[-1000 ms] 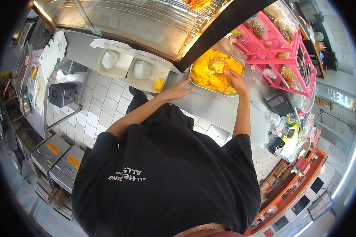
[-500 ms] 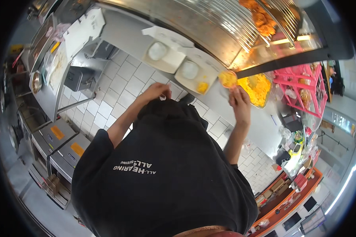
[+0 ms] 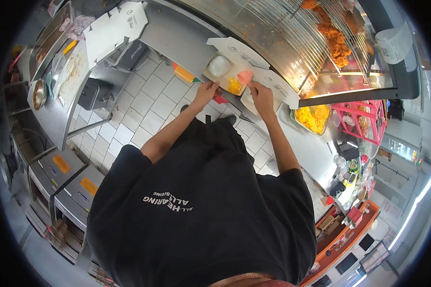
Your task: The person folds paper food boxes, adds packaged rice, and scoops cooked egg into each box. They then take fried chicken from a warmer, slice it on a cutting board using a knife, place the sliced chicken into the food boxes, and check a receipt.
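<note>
My right hand [image 3: 263,98] grips a pink scoop [image 3: 245,76], tipped over the left open takeaway box [image 3: 225,82]. In that box sit a white rounded mound [image 3: 219,66], which looks like rice, and a heap of yellow chopped food [image 3: 234,86]. My left hand [image 3: 206,93] has its fingers closed at the near edge of the same box. A second open box [image 3: 285,91] stands to its right, its inside mostly behind my right hand and forearm. Farther right is a metal tray [image 3: 296,115] full of yellow food [image 3: 313,118].
A heated cabinet [image 3: 254,28] with fried pieces [image 3: 335,43] on a wire rack [image 3: 306,45] borders the counter. A pink plastic rack [image 3: 364,119] stands right of the tray. At left are a steel side table [image 3: 74,110], an open white carton [image 3: 115,31] and a bin [image 3: 96,94].
My right hand has carried the scoop left from beside the tray to the left box and tipped it. Yellow food now lies there. My left hand has reached up to the box edge.
</note>
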